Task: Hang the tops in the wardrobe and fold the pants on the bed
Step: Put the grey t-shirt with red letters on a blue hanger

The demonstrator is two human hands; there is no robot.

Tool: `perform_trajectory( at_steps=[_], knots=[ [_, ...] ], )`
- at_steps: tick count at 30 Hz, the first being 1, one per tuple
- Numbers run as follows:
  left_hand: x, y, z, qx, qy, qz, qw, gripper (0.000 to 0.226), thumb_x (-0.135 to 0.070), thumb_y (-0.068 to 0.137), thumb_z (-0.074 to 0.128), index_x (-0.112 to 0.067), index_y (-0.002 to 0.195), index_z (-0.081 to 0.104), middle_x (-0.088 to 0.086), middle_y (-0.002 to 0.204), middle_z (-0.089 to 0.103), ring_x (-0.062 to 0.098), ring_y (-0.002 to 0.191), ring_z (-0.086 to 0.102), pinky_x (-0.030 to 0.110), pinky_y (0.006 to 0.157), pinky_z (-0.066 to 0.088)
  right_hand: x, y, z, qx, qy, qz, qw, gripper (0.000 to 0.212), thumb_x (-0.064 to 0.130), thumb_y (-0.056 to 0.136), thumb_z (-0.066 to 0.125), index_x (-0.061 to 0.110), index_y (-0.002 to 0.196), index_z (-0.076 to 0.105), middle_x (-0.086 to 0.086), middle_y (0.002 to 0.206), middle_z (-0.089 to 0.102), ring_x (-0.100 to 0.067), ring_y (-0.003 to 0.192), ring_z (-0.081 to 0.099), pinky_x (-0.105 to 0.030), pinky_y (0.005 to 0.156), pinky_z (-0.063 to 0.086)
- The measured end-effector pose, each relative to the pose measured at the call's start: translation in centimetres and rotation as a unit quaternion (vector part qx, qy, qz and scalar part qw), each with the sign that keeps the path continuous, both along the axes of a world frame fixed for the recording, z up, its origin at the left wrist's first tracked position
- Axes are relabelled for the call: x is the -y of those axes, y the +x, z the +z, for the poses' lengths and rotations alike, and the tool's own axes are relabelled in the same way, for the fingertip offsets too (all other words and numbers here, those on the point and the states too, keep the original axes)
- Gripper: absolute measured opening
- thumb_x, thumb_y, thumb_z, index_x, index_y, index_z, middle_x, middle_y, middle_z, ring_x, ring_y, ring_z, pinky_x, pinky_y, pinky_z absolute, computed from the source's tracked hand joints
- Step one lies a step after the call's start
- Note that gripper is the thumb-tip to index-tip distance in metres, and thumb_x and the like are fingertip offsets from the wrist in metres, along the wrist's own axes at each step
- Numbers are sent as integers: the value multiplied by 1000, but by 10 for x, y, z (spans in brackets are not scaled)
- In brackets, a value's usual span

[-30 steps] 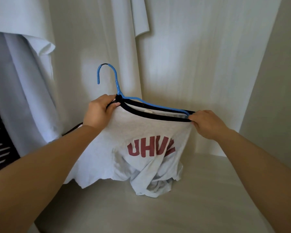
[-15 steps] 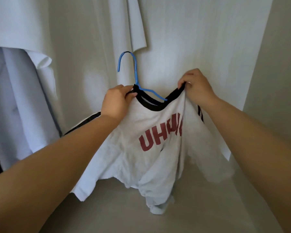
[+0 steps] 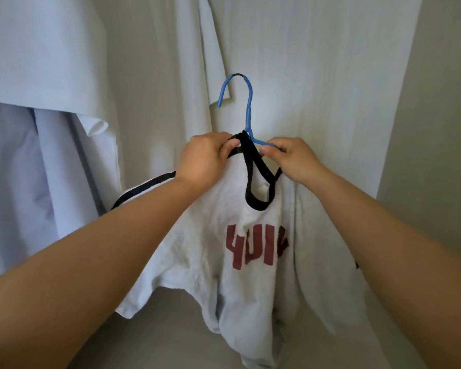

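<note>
Hands (image 3: 205, 158) (image 3: 294, 158) closer on crumpled grey tee (image 3: 218, 217)

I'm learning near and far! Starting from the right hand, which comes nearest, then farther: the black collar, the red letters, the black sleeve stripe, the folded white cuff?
1. Black collar: pinched by the right hand.
2. Red letters: below, on the shirt's chest.
3. Black sleeve stripe: off to the left.
4. Folded white cuff: far left, hanging.
</note>
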State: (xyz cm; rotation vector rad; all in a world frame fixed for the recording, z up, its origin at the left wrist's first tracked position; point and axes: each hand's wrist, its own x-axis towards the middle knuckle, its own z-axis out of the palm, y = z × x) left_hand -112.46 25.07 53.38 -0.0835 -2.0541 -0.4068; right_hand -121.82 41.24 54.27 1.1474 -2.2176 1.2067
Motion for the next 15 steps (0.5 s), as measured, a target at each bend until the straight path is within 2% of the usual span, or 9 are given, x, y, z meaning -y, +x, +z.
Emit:
perform_trajectory(
  at_steps=[2,3,5,7,9,10,12,13,15],
  knots=[
    [2,-1,4,-16,-13,31,999,28,-30,101,41,-19,78,55,-5,70,49,22,70,48,31,61,32,-5,1,11,-14,3,3,1000,16,21,94,54,20,87,68,-6,75,59,-8,68,46,-16,60,33],
    [3,-1,5,-28,0,47,998,28,-31,101,40,-19,80,54,-5,71,48,23,71,47,30,61,30,-7,0,15,-19,-5,-1,1000,15,20,93,54,18,89,68,-11,79,61,-12,73,48,-20,64,35],
    [12,0,8,-46,53,87,994,32,-34,101,37,-16,89,60,0,77,54,26,75,50,32,62,33,-17,-4,21,-20,-6,-23,1000,15,17,93,54,12,87,67,-11,71,58,-16,68,51,-26,67,37],
    [28,2,10,-35,102,128,986,35,-37,102,35,-16,94,61,4,85,59,30,82,55,34,66,38,-32,-12,27,-16,48,-54,997,18,15,92,55,16,76,64,-3,67,60,-17,67,54,-26,69,39],
    [42,4,13,-9,122,158,980,36,-38,102,35,-16,95,62,6,88,60,32,86,56,36,69,40,-46,-16,34,-15,107,-93,990,14,17,90,59,16,80,68,-7,83,67,-21,85,59,-27,76,39],
    [46,5,15,-6,122,163,979,36,-38,102,35,-15,96,62,6,89,60,32,87,56,36,70,40,-50,-17,37,-23,96,-110,989,11,19,89,61,14,88,71,-8,91,66,-21,91,58,-25,76,37],
    [49,5,19,-24,104,149,983,36,-36,102,35,-13,95,63,9,91,60,32,89,55,37,70,40,-51,-14,44,-30,16,-115,993,15,23,88,63,16,99,71,-5,99,59,-18,94,54,-22,75,33],
    [51,5,20,-26,95,144,985,36,-35,102,35,-13,94,63,10,92,61,31,88,54,38,70,40,-50,-13,46,-28,-9,-109,994,16,24,88,63,17,100,71,-5,100,57,-17,95,53,-22,77,34],
    [58,5,21,3,99,157,983,35,-37,101,36,-18,91,63,12,91,61,32,87,55,38,71,43,-49,-11,47,-24,5,-118,993,16,26,88,63,16,97,72,-11,104,60,-23,98,55,-30,82,40]
  ],
)
